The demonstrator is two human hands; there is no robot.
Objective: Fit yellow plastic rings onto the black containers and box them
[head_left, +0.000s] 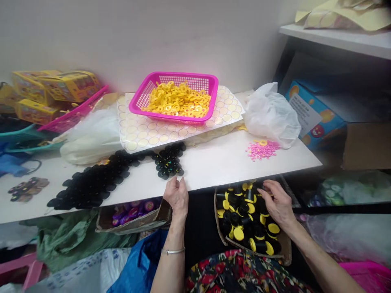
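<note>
My left hand (176, 198) is closed at the front edge of the white table, its fingertips just below a cluster of small black pieces (168, 160) with shiny coloured specks. Whatever it pinches, if anything, is hidden. Over the right side of a cardboard box, my right hand (277, 203) has its thumb and fingers curled together near some dark cylinders; what lies between them cannot be made out. Small black cylinders with yellow caps (238, 233) fill that box (286, 249). A long band of overlapping black round pieces (88, 185) lies farther left.
A pink basket (174, 118) of yellow ring-shaped pieces (180, 99) stands on printed sheets (146, 136). Pink beads (262, 150) lie by a white plastic bag (271, 114). Below the table edge sits a box of purple items (134, 212). Yellow cartons (69, 85) are stacked left.
</note>
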